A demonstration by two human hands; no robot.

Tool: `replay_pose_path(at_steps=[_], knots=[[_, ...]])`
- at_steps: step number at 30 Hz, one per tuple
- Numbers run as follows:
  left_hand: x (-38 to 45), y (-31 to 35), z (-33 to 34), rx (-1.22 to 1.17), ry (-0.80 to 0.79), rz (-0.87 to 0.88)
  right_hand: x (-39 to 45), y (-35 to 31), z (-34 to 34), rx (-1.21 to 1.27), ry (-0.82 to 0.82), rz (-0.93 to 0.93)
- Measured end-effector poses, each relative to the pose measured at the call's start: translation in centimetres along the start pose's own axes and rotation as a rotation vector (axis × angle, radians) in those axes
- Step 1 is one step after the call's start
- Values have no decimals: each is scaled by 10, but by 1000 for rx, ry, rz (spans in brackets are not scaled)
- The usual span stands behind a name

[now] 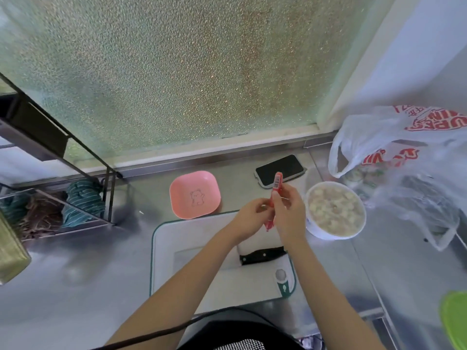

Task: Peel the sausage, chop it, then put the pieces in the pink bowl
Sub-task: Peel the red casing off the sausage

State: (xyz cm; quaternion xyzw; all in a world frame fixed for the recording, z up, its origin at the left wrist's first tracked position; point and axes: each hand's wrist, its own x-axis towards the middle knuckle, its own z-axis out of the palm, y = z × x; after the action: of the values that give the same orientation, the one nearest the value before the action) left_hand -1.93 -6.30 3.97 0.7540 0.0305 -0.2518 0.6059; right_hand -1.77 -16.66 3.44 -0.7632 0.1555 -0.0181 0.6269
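Grip: both hands hold the sausage (274, 198) upright above the cutting board (192, 248); the right hand (288, 210) is wrapped round its middle, the left hand (252, 215) pinches at its lower part.
Wrapper: red casing with a barcode covers the whole visible length; no bare meat shows.
Progress: peeling appears to be only starting; chopping and transfer are not yet done.
Window: frosted glass fills the back of the scene.
Counter: bright metal worktop, reflective.
Plastic bag (404, 152): white with red print, at far right.
Cutting board: white, green-edged, bare of pieces.
Rack (63, 173): black frame at left, with striped cloth on it.
Tub (334, 209): white, filled with pale lumps, just right of the hands.
Pink bowl (194, 194): empty, just beyond the board's far edge.
Phone (280, 170): face-down position cannot be told; lies behind the sausage.
Knife (262, 255): black handle lies on the board, untouched.
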Motion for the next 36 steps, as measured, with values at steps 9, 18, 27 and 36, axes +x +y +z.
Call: replay_pose_path(at_steps=[9, 18, 27, 36], knots=[[-67, -28, -60, -410, 86, -188, -22, -12, 40, 72, -313, 112], [-113, -49, -58, -543, 173, -202, -57, -19, 54, 84, -407, 156], [-117, -54, -62, -208, 187, -140, -70, -19, 56, 30, -463, 143], [-120, -67, -83, -437, 428, -163, -52, 58, 32, -895, -727, -168]])
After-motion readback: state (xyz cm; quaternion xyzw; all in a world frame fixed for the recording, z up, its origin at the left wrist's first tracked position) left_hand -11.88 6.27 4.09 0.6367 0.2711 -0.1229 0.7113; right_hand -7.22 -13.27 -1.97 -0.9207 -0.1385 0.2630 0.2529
